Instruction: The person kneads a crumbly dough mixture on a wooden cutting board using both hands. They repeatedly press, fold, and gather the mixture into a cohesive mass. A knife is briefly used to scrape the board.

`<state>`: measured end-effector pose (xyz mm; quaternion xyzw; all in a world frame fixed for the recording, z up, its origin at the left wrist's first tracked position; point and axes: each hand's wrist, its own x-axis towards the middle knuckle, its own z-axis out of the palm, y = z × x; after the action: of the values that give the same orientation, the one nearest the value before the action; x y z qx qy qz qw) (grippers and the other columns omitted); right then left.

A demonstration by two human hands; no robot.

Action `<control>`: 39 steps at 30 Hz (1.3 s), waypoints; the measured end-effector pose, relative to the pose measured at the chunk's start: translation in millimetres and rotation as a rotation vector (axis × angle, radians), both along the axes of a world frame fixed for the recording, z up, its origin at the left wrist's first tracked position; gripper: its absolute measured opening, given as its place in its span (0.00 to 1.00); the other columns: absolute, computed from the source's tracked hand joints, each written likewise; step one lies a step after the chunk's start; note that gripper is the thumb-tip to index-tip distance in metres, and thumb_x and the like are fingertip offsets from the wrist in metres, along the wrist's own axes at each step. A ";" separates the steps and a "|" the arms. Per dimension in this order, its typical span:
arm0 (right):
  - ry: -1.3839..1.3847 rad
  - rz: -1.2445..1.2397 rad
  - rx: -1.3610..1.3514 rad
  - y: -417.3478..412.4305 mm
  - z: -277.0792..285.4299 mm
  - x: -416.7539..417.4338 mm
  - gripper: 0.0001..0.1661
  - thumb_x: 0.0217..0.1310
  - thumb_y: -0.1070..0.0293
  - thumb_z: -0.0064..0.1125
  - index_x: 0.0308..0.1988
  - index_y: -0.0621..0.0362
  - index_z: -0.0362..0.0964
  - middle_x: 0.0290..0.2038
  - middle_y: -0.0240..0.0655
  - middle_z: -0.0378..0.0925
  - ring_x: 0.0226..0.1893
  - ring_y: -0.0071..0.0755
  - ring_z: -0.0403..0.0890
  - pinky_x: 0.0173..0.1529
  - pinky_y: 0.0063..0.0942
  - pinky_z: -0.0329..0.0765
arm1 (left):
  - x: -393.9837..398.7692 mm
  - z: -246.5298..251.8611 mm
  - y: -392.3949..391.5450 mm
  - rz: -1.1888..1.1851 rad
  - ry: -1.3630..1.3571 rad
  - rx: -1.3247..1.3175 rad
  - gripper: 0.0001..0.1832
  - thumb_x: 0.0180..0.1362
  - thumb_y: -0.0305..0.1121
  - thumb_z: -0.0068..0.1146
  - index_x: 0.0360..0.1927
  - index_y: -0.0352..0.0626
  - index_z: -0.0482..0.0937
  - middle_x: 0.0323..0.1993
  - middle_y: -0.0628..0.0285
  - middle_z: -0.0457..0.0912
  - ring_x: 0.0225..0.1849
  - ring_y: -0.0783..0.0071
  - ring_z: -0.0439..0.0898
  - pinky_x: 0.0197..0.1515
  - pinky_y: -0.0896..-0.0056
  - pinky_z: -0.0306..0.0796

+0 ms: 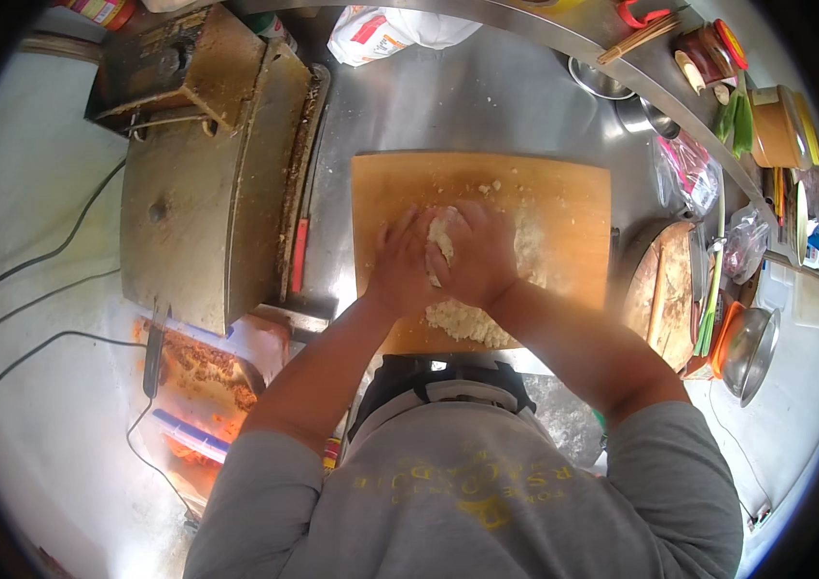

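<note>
A wooden board (388, 188) lies on the steel counter before me. Both my left hand (404, 257) and my right hand (480, 250) are over its middle, pressed around a lump of pale, crumbly dough (441, 235). The dough shows between my thumbs and fingers; the rest of it is hidden under my palms. Closer to my body, a heap of loose dough crumbs (467, 324) lies at the board's near edge. Flour and small bits (489, 187) are scattered on the far part and right side.
A greasy metal cooking appliance (178, 217) stands left, with a red-handled tool (299, 253) beside it. A white bag (380, 36) sits at the back. To the right are a round wooden board (648, 289) with a rolling pin (659, 293), steel bowls (753, 354) and a shelf of jars (778, 127).
</note>
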<state>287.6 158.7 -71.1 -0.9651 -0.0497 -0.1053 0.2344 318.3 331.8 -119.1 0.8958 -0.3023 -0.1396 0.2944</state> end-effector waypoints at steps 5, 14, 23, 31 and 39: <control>-0.064 -0.012 0.098 -1.2 -30.5 14.1 0.24 0.53 0.59 0.70 0.50 0.52 0.79 0.53 0.43 0.78 0.52 0.57 0.78 0.53 0.55 0.72 | 8.4 -4.7 -2.6 0.049 0.038 -0.012 0.70 0.39 0.61 0.82 0.81 0.40 0.54 0.78 0.49 0.65 0.83 0.48 0.57 0.78 0.33 0.47; 0.056 -0.047 -0.061 -5.8 -42.5 68.0 0.23 0.60 0.54 0.69 0.52 0.51 0.82 0.52 0.38 0.80 0.50 0.50 0.81 0.56 0.51 0.74 | 35.4 1.4 -16.1 0.140 0.044 0.206 0.78 0.39 0.71 0.79 0.82 0.33 0.48 0.85 0.44 0.50 0.87 0.47 0.43 0.82 0.34 0.36; 0.497 -0.047 0.367 -31.1 8.3 90.7 0.39 0.66 0.35 0.63 0.54 0.62 0.83 0.51 0.51 0.87 0.54 0.55 0.86 0.60 0.44 0.79 | 34.2 34.3 -11.2 0.180 0.294 0.082 0.71 0.43 0.56 0.84 0.83 0.37 0.51 0.78 0.47 0.66 0.82 0.49 0.58 0.82 0.40 0.45; 0.421 0.133 0.124 -34.0 22.1 52.8 0.38 0.61 0.34 0.66 0.52 0.59 0.83 0.49 0.49 0.82 0.54 0.58 0.82 0.61 0.48 0.76 | 5.2 47.3 -1.4 0.185 0.541 -0.202 0.59 0.45 0.34 0.85 0.79 0.40 0.59 0.71 0.49 0.74 0.71 0.55 0.75 0.71 0.61 0.70; 0.142 0.188 0.070 -5.2 13.8 -3.8 0.36 0.54 0.46 0.73 0.57 0.55 0.79 0.59 0.45 0.80 0.58 0.54 0.78 0.64 0.51 0.72 | -4.4 0.2 8.8 0.135 0.132 0.011 0.59 0.43 0.56 0.82 0.76 0.44 0.63 0.79 0.48 0.63 0.85 0.40 0.48 0.83 0.30 0.35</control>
<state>283.8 153.4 -57.3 -0.9525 -0.1195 -0.0157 0.2797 313.9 340.6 -118.8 0.9047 -0.2202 -0.1796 0.3174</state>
